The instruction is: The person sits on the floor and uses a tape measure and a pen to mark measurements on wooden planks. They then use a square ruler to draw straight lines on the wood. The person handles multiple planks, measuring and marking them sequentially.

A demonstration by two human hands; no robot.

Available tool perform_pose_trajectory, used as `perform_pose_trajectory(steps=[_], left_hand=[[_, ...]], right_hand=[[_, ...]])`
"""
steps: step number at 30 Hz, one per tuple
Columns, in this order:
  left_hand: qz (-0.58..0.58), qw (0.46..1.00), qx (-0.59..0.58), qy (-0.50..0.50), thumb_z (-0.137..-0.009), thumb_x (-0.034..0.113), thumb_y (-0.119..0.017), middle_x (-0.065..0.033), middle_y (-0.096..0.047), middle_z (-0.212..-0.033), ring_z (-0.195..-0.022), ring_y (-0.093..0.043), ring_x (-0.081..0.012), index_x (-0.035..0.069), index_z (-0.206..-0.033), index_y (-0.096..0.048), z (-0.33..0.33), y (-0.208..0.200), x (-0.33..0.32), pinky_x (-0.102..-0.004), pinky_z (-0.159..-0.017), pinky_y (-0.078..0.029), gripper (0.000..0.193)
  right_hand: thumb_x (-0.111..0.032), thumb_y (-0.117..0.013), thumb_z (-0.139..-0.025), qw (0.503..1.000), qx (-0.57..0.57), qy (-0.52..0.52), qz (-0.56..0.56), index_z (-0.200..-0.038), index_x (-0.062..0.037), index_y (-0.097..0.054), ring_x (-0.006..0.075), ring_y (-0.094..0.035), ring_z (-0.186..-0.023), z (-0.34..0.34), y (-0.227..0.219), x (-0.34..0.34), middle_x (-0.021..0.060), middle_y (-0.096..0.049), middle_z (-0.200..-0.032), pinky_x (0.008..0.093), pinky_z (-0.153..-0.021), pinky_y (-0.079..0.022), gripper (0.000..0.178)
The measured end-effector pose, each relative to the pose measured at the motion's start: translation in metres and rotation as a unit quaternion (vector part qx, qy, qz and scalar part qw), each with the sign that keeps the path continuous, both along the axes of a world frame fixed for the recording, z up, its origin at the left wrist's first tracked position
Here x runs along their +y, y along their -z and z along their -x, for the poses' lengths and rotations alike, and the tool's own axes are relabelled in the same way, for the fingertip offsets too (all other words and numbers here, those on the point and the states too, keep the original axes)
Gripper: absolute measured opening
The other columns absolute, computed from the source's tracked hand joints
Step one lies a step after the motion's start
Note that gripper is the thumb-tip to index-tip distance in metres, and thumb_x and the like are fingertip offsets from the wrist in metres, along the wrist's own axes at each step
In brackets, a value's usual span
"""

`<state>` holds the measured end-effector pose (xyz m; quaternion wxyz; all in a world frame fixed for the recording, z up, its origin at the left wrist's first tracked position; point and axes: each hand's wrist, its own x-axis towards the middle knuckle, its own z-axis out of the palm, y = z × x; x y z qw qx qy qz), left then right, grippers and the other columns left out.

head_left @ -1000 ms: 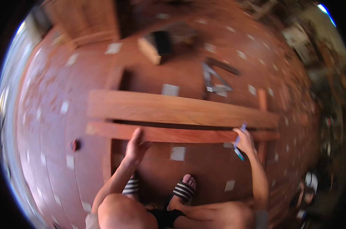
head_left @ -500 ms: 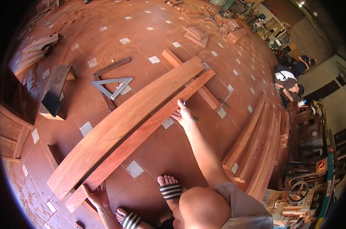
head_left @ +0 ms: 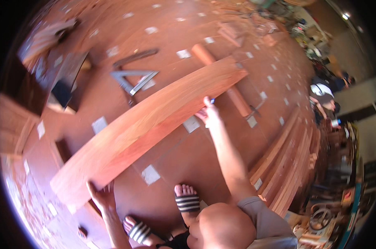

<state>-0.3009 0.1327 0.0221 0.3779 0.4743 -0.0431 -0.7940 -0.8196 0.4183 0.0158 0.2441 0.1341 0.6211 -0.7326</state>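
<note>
Two long wooden boards lie side by side across the floor in front of me, the far wooden board [head_left: 129,122] and the reddish near wooden board [head_left: 154,132], with no clear gap between them. At the near board's left end, my left hand [head_left: 102,199] grips its edge, thumb on top and fingers partly hidden beneath. Farther along the same edge my right hand [head_left: 209,114] holds the board between thumb and fingers. A small blue tip [head_left: 213,101] sticks out by that hand; what it belongs to is hidden.
A squared timber [head_left: 241,103] runs under the boards' right part. Beyond them lie a metal triangle square [head_left: 120,82] and a dark bar [head_left: 136,57]. Stacked timbers [head_left: 281,159] lie at right; a wooden bench-like piece [head_left: 71,79] stands at left. A person [head_left: 323,93] crouches far right.
The near board has come up against the far one, closing the dark gap between them. Both hands moved with it. The whole view has shifted slightly and blurred.
</note>
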Motion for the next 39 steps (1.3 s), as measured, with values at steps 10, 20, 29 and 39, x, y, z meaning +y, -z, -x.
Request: perform_pose_trajectory(steps=[10,20,29,39], left_hand=[[-0.012,0.997,-0.061,-0.038,-0.098,0.055,-0.072,0.0016,-0.061,-0.135,-0.127,-0.051,-0.0229,0.025,-0.131,-0.066,0.010,-0.004,0.004,-0.0568,-0.114,-0.038,0.045],[-0.030,0.981,-0.055,-0.184,-0.088,0.033,-0.089,-0.0089,-0.058,-0.146,-0.134,-0.058,-0.0300,0.013,-0.150,-0.041,0.031,-0.020,0.003,-0.0563,-0.108,-0.052,0.081],[-0.030,0.976,-0.085,-0.200,-0.084,0.032,-0.093,-0.0160,-0.058,-0.144,-0.134,-0.057,-0.0287,0.002,-0.146,-0.039,0.027,-0.024,-0.001,-0.0474,-0.115,-0.047,0.088],[-0.038,0.975,-0.086,-0.200,-0.083,0.031,-0.093,-0.0171,-0.058,-0.144,-0.135,-0.056,-0.0285,0.000,-0.146,-0.038,0.021,-0.023,-0.005,-0.0451,-0.118,-0.045,0.089]], right_hand=[[-0.061,-0.055,-0.106,0.997,-0.041,-0.012,-0.058,-0.150,-0.0124,-0.053,0.0330,-0.059,-0.133,-0.026,-0.047,-0.040,0.0141,-0.061,-0.148,0.0554,-0.100,-0.056,0.066],[-0.069,-0.070,-0.089,0.996,-0.038,-0.069,-0.047,-0.159,-0.0043,-0.041,0.0432,-0.044,-0.147,-0.033,-0.041,-0.063,0.0198,-0.047,-0.162,0.0634,-0.121,-0.036,0.100],[-0.069,-0.069,-0.091,0.986,-0.019,-0.098,-0.131,-0.159,-0.0053,-0.042,0.0431,-0.045,-0.146,-0.070,-0.061,-0.074,0.0202,-0.048,-0.161,0.0627,-0.120,-0.037,0.097],[-0.068,-0.067,-0.093,0.981,-0.013,-0.113,-0.155,-0.159,-0.0064,-0.042,0.0429,-0.046,-0.145,-0.084,-0.064,-0.080,0.0206,-0.048,-0.160,0.0619,-0.119,-0.038,0.094]])
